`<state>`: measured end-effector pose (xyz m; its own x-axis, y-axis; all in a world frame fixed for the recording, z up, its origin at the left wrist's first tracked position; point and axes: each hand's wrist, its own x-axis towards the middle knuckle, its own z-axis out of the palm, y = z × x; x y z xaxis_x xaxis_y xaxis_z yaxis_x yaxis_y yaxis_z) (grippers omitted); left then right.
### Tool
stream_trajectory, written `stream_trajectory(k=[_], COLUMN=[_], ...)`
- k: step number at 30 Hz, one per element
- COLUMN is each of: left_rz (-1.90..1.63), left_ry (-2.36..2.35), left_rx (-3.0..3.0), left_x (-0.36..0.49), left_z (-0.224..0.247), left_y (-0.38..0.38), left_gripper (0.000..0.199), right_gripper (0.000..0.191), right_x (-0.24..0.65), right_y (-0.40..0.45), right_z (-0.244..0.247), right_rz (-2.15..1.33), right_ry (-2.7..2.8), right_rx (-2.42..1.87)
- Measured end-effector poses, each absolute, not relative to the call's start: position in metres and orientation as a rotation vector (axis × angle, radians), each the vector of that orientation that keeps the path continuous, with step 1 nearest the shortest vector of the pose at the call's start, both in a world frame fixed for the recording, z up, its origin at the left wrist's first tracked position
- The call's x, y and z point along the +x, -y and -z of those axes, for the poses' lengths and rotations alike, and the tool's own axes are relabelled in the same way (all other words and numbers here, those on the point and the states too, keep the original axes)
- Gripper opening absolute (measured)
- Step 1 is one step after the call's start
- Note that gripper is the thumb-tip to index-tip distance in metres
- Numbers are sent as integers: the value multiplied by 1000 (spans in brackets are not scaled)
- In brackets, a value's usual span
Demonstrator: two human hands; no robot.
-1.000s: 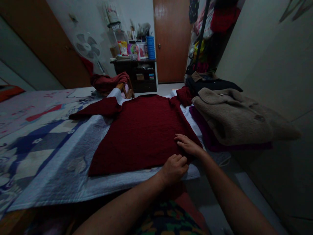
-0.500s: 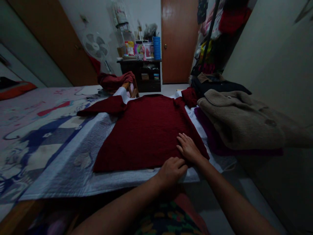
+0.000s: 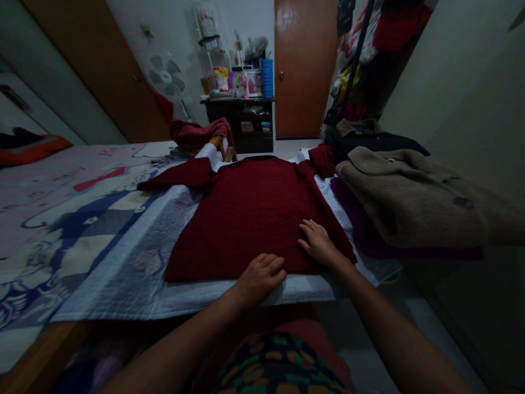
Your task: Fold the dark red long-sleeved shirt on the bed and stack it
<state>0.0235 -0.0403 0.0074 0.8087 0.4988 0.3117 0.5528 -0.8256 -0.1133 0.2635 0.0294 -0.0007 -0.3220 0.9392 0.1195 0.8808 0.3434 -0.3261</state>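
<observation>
A dark red long-sleeved top (image 3: pixel 246 219) lies spread flat, its neckline at the far end and its hem towards me. One sleeve reaches out to the left; the other is bunched at the far right. On the lower right of the fabric rests my right hand (image 3: pixel 318 243), open, with fingers spread. My left hand (image 3: pixel 262 276) lies over the hem near its middle, fingers together and slightly bent, holding nothing that I can see. Under the top is a light blue quilted cloth (image 3: pixel 139 295).
Right of the top, a folded beige-brown coat (image 3: pixel 414 202) lies over a purple garment (image 3: pixel 361 230), with a dark jacket (image 3: pixel 373 139) behind. A patterned bedspread (image 3: pixel 82 219) stretches left. Farther back are a reddish cloth (image 3: pixel 199 134), a fan (image 3: pixel 166 74) and a dark cabinet (image 3: pixel 241 126).
My left hand has moved left along the hem, away from my right hand. My right hand stays at nearly the same spot on the top. The view has shifted slightly.
</observation>
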Motion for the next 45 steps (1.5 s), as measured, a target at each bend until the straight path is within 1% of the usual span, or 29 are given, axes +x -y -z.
stream_trajectory(k=[4, 10, 20, 23, 27, 32, 36, 39, 41, 45], left_rz=[426, 471, 504, 505, 544, 518, 500, 542, 550, 538], left_ry=[867, 919, 782, 837, 894, 1169, 1214, 1247, 1265, 1300], left_rx=[-2750, -2717, -2758, -2776, -2855, -2892, -2976, -3013, -3034, -3057], left_x=[25, 26, 25, 29, 35, 35, 35, 35, 35, 34], left_z=[-9, -4, -6, -7, -3, 5, 5, 6, 7, 1], left_y=[37, 36, 35, 39, 50, 53, 48, 45, 46, 52], left_gripper=[14, 9, 12, 9, 9, 8, 10, 13, 14, 12], right_gripper=[51, 49, 50, 49, 50, 49, 53, 52, 52, 52], right_x=[245, 235, 234, 234, 238, 230, 208, 201, 206, 221], right_y=[-29, -25, -22, -23, -26, -30, -28, -31, -38, -59], right_z=[-1, 10, 7, 11, 12, 1, -6, -4, -1, -1], right_rz=[-336, -244, -201, -193, -228, -295, -309, -329, -291, -168], right_ry=[2339, 2368, 2366, 2364, 2374, 2357, 2459, 2592, 2597, 2446], right_rx=[-1515, -1575, -1583, -1571, -1566, -1614, -1437, -1286, -1337, -1613])
